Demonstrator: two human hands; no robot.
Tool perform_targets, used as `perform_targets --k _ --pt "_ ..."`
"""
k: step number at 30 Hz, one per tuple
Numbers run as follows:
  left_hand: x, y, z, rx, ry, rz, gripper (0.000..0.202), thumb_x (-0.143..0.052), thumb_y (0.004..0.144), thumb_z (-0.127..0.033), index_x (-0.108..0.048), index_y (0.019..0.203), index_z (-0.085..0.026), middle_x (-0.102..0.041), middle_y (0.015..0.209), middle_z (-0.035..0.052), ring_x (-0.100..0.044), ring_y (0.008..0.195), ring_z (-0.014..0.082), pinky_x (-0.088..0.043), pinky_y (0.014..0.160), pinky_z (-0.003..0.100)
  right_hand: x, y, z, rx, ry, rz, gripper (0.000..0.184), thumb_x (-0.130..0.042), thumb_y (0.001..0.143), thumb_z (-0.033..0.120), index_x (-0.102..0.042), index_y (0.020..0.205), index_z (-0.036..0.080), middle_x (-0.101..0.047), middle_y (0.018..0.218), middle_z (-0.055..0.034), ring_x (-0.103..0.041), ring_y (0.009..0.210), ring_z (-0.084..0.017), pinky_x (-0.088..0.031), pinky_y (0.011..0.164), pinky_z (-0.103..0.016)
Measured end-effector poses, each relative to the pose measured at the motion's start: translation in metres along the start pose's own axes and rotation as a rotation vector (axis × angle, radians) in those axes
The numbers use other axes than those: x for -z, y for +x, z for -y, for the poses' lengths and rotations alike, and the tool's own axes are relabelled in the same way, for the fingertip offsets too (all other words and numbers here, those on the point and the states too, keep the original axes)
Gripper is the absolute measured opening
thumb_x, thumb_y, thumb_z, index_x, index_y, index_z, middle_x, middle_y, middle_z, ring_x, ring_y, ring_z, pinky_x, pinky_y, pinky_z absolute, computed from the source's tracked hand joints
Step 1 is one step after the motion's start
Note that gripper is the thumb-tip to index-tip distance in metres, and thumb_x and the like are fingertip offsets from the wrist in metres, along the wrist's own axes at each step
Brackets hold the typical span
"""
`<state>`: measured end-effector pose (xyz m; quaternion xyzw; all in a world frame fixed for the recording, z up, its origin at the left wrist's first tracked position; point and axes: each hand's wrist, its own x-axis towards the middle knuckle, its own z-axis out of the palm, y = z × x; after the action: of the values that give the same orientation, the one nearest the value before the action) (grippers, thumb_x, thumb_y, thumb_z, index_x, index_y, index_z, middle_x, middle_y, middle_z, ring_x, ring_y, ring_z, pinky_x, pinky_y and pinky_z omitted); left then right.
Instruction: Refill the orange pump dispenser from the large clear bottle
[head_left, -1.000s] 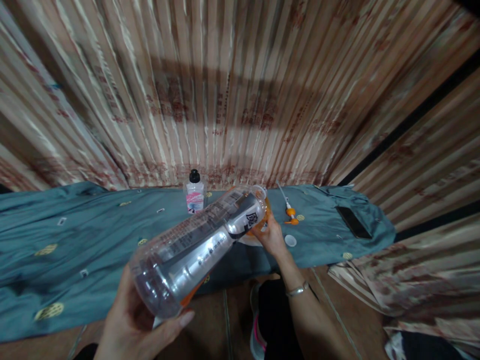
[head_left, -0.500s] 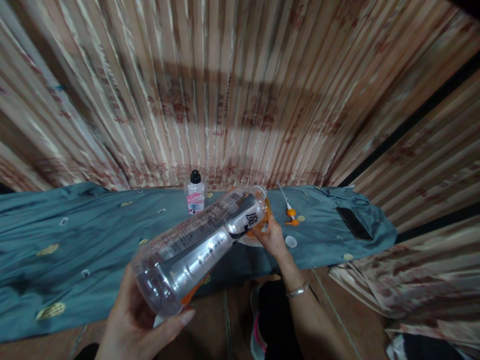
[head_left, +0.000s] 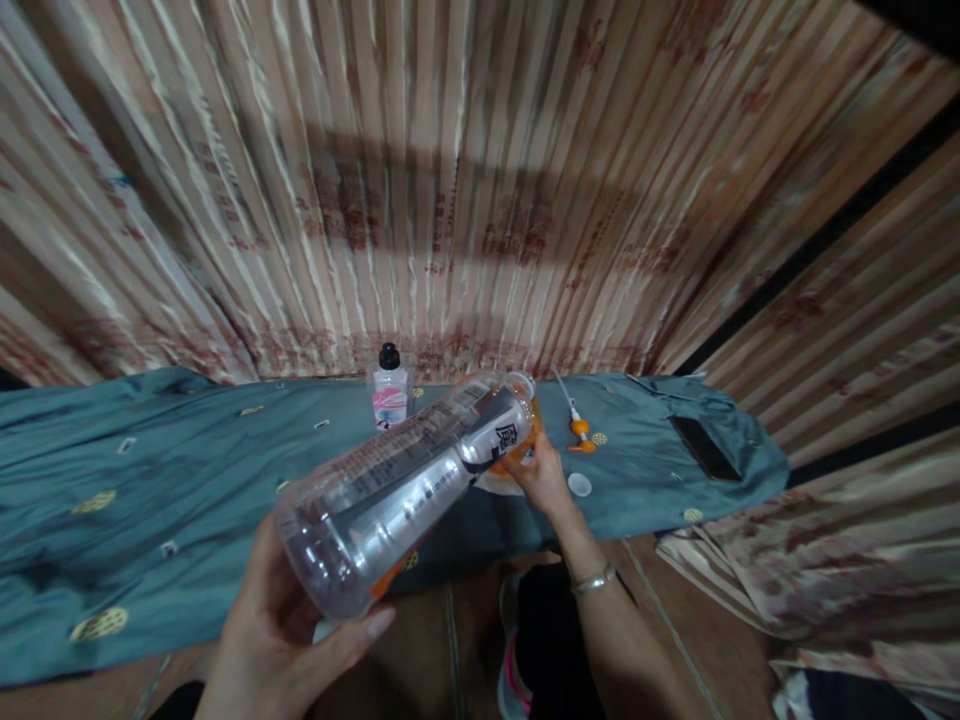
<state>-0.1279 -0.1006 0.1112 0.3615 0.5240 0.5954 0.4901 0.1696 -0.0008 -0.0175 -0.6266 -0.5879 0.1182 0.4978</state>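
My left hand (head_left: 277, 630) is wrapped round the base of a clear plastic bottle (head_left: 405, 490) with a silver label. The bottle is tilted, its neck end lower and pointing away to the right over an orange bottle (head_left: 535, 425). My right hand (head_left: 541, 470) grips that orange bottle, which is mostly hidden behind the clear one. An orange pump head (head_left: 580, 430) with a thin tube lies to the right of my right hand. Close to my right wrist sits a small white round cap or dish (head_left: 579, 485). Part of a pale round thing (head_left: 499, 484) shows beneath the orange bottle.
A clear bottle with a black cap and pink label (head_left: 389, 390) stands upright at the back of the green cloth-covered surface (head_left: 187, 470). Toward the right end lies a dark flat phone-like object (head_left: 703, 447). A pleated curtain (head_left: 450, 180) hangs behind.
The base of the clear bottle has shifted slightly up and to the right with my left hand. My right hand stays in place on the orange bottle.
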Motion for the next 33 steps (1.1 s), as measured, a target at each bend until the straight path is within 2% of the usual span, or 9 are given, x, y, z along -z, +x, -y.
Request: perform_targets --k 5,10,14,21,24,27,30,33 --pt "-0.002 -0.001 0.005 0.032 -0.053 0.040 0.091 -0.107 0.029 -0.019 -0.077 0.114 -0.034 -0.080 0.093 -0.0034 -0.075 0.121 0.0387 -0.069 0.085 0.029 0.000 -0.001 0.001 -0.019 0.009 -0.010 0.057 -0.083 0.079 0.040 -0.061 0.128 0.022 -0.082 0.113 -0.0096 -0.081 0.100 -0.030 -0.065 0.086 -0.040" --pt "0.003 0.002 0.013 0.048 -0.040 0.031 0.097 -0.106 0.032 -0.018 -0.073 0.121 -0.037 -0.082 0.122 -0.0037 -0.080 0.111 0.0315 -0.068 0.080 0.023 -0.001 -0.001 0.002 -0.021 0.027 -0.019 0.058 -0.083 0.079 0.043 -0.061 0.129 0.022 -0.082 0.114 -0.0113 -0.081 0.102 -0.030 -0.066 0.085 -0.039" --pt "0.002 0.003 0.010 0.030 -0.050 0.052 0.095 -0.106 0.032 -0.018 -0.074 0.119 -0.038 -0.082 0.118 -0.0044 -0.076 0.122 0.0340 -0.068 0.085 0.024 -0.002 -0.001 0.003 -0.012 0.021 -0.030 0.060 -0.083 0.078 0.042 -0.061 0.130 0.022 -0.082 0.117 -0.0119 -0.081 0.104 -0.031 -0.065 0.086 -0.039" --pt "-0.004 0.002 0.002 0.030 -0.048 0.071 0.094 -0.106 0.037 -0.023 -0.075 0.124 -0.038 -0.079 0.136 -0.0029 -0.072 0.129 0.0349 -0.067 0.084 0.023 -0.001 0.000 0.004 -0.054 0.024 -0.014 0.061 -0.083 0.077 0.039 -0.061 0.131 0.021 -0.082 0.118 -0.0125 -0.080 0.107 -0.033 -0.066 0.086 -0.041" --pt "-0.003 0.003 0.004 0.033 -0.033 0.061 0.093 -0.106 0.035 -0.023 -0.076 0.122 -0.038 -0.080 0.132 -0.0031 -0.074 0.125 0.0348 -0.068 0.082 0.024 -0.001 0.001 0.005 -0.056 0.024 -0.011 0.064 -0.083 0.076 0.040 -0.060 0.132 0.020 -0.080 0.122 -0.0146 -0.079 0.110 -0.033 -0.066 0.090 -0.043" --pt "-0.002 0.005 0.006 0.050 -0.029 0.047 0.092 -0.106 0.033 -0.020 -0.076 0.119 -0.036 -0.083 0.112 -0.0014 -0.077 0.116 0.0364 -0.071 0.077 0.029 -0.001 0.001 0.005 -0.056 0.022 -0.005 0.062 -0.082 0.077 0.042 -0.060 0.131 0.021 -0.081 0.119 -0.0135 -0.080 0.107 -0.033 -0.066 0.089 -0.043" --pt "-0.001 0.006 0.006 0.056 -0.019 0.041 0.090 -0.107 0.033 -0.020 -0.076 0.116 -0.034 -0.077 0.081 -0.0030 -0.079 0.103 0.0339 -0.062 0.049 0.019 0.000 0.000 0.004 -0.054 0.013 -0.003 0.063 -0.082 0.078 0.045 -0.061 0.132 0.021 -0.082 0.118 -0.0122 -0.081 0.106 -0.032 -0.066 0.088 -0.041" --pt "0.000 0.004 0.005 0.080 -0.010 0.035 0.094 -0.108 0.028 -0.021 -0.076 0.115 -0.032 -0.069 0.065 -0.0069 -0.072 0.068 0.0228 -0.049 0.034 0.016 0.001 0.000 0.002 -0.033 0.004 0.000 0.067 -0.082 0.079 0.047 -0.059 0.137 0.021 -0.082 0.120 -0.0126 -0.080 0.108 -0.032 -0.066 0.088 -0.040"
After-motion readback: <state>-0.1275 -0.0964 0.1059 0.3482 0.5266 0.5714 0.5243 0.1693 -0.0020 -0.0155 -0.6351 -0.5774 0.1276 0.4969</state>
